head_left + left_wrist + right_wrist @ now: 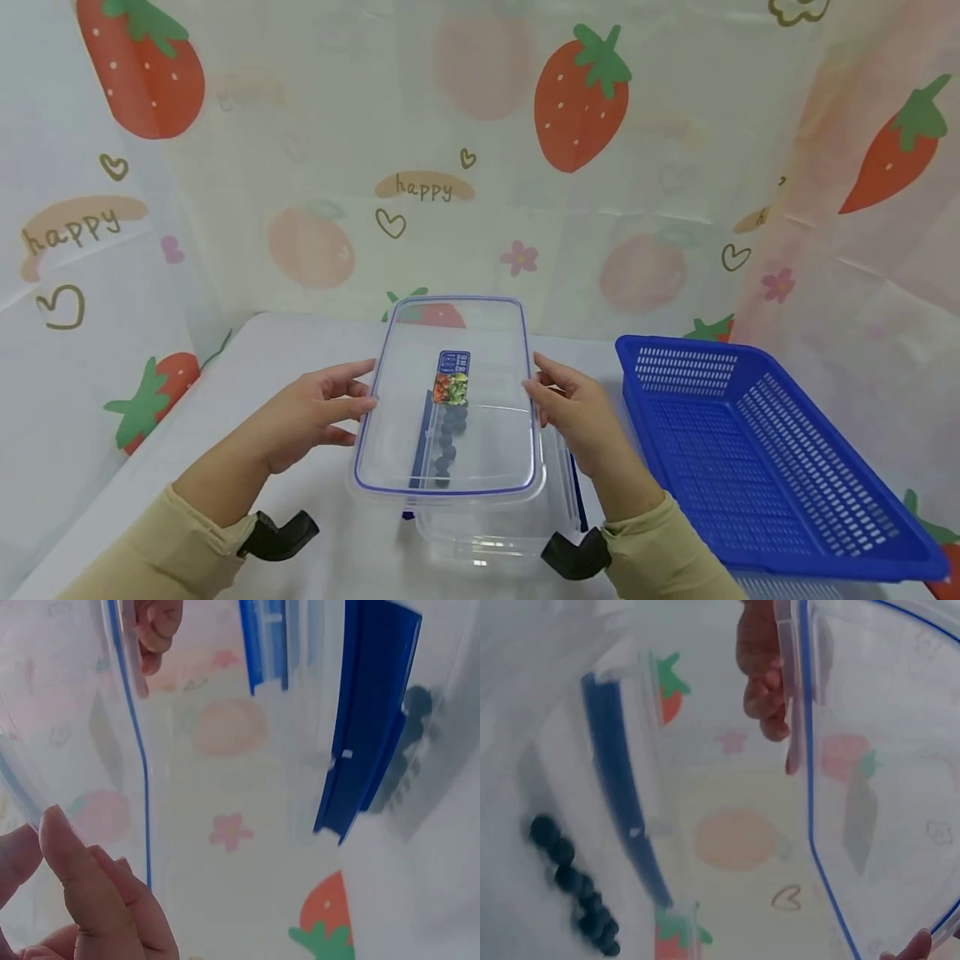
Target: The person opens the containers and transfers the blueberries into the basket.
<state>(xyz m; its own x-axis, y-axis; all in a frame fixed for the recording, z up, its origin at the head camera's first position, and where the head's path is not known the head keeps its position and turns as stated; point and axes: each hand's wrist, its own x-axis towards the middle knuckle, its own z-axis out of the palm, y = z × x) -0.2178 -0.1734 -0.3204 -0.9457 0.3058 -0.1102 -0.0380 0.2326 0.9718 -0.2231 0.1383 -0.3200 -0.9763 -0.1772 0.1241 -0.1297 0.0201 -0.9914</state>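
My left hand (303, 417) and right hand (581, 408) hold a clear rectangular plastic lid (405, 442) by its two long sides. A blue seal runs round the lid, and a small printed label (452, 379) sits on it. Tilted up, the lid overlaps a clear food container (487, 529) on the table in the head view. The container has blue side latches (367, 727). Several dark round berries (566, 879) lie in a row beside one latch, seen through the clear plastic. In the left wrist view, the left thumb and fingers pinch the lid's edge.
A blue perforated plastic basket (678, 433) stands on the right side of the white table (300, 333). Behind and at both sides hangs a fabric backdrop (465, 108) with strawberries, hearts and "happy" lettering. Black straps or mounts (281, 536) show at both sleeves.
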